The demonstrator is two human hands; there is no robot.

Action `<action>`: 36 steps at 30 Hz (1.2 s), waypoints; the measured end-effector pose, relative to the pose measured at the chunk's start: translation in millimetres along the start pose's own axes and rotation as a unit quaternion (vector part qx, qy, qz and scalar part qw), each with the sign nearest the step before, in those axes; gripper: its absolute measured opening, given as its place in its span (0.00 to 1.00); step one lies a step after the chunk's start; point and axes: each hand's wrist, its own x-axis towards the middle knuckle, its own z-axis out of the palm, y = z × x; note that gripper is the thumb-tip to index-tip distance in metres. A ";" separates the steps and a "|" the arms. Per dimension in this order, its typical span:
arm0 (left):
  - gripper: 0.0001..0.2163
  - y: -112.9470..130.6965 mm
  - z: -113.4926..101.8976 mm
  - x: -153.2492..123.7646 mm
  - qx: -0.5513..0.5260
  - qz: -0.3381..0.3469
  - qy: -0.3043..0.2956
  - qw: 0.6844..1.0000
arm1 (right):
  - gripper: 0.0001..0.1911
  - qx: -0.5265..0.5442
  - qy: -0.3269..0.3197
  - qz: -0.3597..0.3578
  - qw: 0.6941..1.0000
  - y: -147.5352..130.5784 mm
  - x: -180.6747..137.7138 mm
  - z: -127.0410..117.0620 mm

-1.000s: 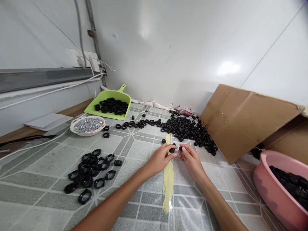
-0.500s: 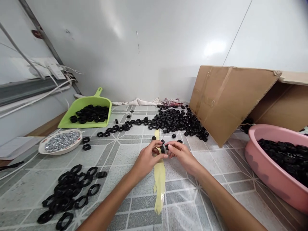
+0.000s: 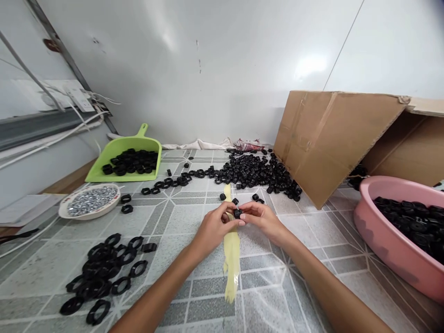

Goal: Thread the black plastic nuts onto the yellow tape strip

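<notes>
Over a yellow strip (image 3: 231,259) on the floor, both my hands meet at a small black plastic piece (image 3: 237,213). My left hand (image 3: 212,227) pinches it from the left between thumb and fingers. From the other side, my right hand (image 3: 267,221) closes its thumb and fingertips on the same piece. Its finer shape is partly hidden by the fingers. Just beyond the hands lie a few loose black pieces (image 3: 222,197). Farther back spreads a large heap of small black pieces (image 3: 256,169), with a trail of black rings (image 3: 166,183) running left from it.
At left are a green dustpan (image 3: 100,172) holding black pieces, a white dish (image 3: 64,210) of small shiny metal parts, and a pile of black rings (image 3: 100,268). A cardboard box (image 3: 322,143) and pink basin (image 3: 388,240) filled with black parts stand right. A wall (image 3: 225,69) rises behind.
The black piece has been turned between my fingers; a pale band that showed on it is out of sight. My right fingertips have shifted slightly. The camera view has moved a little.
</notes>
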 end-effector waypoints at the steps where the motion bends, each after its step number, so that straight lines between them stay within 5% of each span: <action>1: 0.15 -0.3 0.1 0.2 0.005 0.000 0.001 1.000 | 0.16 -0.001 -0.001 0.000 1.000 -0.4 -0.2 -0.1; 13: 0.12 2.0 -0.7 -5.3 0.112 0.038 -0.012 0.993 | 0.15 -0.142 0.026 -0.032 0.989 7.8 1.3 1.8; 17: 0.13 0.2 0.7 -5.9 0.110 0.047 -0.022 0.993 | 0.25 -0.241 0.054 -0.046 0.968 7.2 -2.6 5.2; 27: 0.11 1.8 -0.4 -4.6 0.119 0.047 0.011 0.992 | 0.18 -0.124 -0.019 -0.034 0.992 -0.4 1.7 -3.1; 36: 0.10 2.8 1.7 -7.1 0.157 0.083 0.012 0.984 | 0.14 -0.166 0.034 -0.019 0.985 1.0 -1.7 7.2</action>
